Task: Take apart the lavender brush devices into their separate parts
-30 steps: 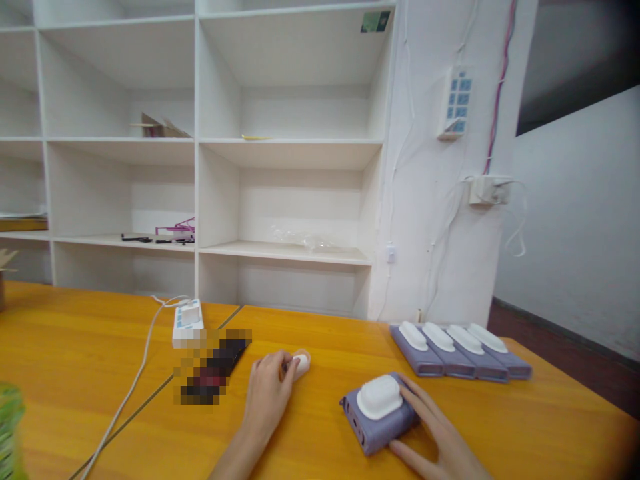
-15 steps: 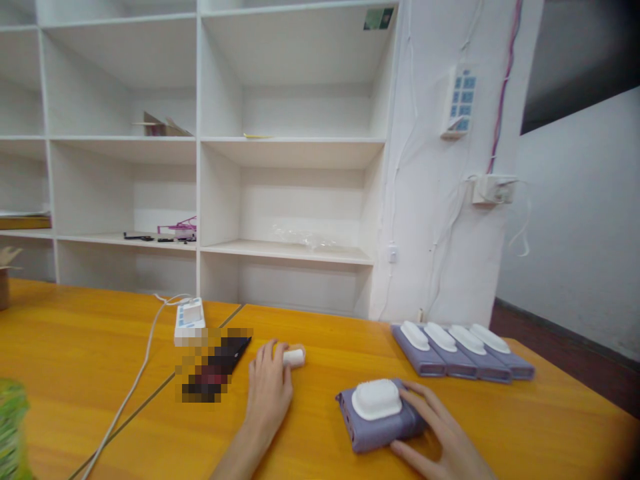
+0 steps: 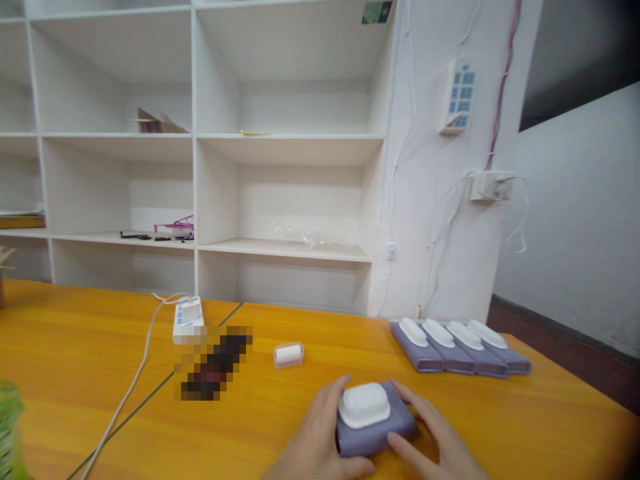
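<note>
Close by, the left hand (image 3: 320, 430) is gripping the left side of a purple pack (image 3: 373, 435), and its thumb is lying along the near edge. The right hand (image 3: 440, 437) is gripping the other side — its fingers are reaching the back corner and its thumb is touching the front. The pack is resting on the orange table (image 3: 210, 443) between both hands, and a white top (image 3: 365, 405) is sitting on it. So that bit looks done here — I cannot tell if it is stuck down. A little farther off, a small white roll (image 3: 289, 355) is lying in something clear, with no hand touching it. Farther back on the right, four more purple packs (image 3: 457, 359) are lying in a row, each wearing its own white piece. Those four look finished; the held one is sitting apart, not yet in the row. Behind everything, white shelves (image 3: 195, 200) are standing.
</note>
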{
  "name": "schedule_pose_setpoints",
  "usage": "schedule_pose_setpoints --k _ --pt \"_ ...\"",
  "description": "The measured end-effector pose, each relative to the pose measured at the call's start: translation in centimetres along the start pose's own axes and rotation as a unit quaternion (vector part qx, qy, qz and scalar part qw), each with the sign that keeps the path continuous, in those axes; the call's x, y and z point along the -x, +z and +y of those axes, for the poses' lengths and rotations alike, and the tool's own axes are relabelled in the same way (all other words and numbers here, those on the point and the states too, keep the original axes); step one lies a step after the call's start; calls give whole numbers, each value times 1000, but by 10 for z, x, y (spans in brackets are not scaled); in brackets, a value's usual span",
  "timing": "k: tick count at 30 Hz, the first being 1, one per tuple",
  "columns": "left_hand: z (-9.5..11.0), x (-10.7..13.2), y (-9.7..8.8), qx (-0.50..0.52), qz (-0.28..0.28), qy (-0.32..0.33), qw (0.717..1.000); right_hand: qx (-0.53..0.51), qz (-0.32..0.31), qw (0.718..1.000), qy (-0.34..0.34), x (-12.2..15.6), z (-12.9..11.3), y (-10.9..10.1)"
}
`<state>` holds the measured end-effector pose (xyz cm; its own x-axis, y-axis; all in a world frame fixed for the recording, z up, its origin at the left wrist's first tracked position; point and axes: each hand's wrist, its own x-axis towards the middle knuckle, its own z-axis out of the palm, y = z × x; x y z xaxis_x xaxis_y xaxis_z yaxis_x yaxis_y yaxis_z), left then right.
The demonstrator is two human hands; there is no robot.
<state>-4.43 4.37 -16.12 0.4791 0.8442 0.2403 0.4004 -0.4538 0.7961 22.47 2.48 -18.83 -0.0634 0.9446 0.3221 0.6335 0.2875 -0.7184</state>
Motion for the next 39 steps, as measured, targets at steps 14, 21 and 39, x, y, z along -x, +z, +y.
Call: schedule_pose_setpoints --k 14,21,39 --pt "5 -1 -7 16 12 120 993 -414 -21 889 196 -10 -16 12" --pt "13 -6 -13 -130 -3 107 986 -444 -81 876 173 -5 -24 11" --pt "3 2 -5 39 34 39 998 -254 -34 951 174 -11 -7 0"
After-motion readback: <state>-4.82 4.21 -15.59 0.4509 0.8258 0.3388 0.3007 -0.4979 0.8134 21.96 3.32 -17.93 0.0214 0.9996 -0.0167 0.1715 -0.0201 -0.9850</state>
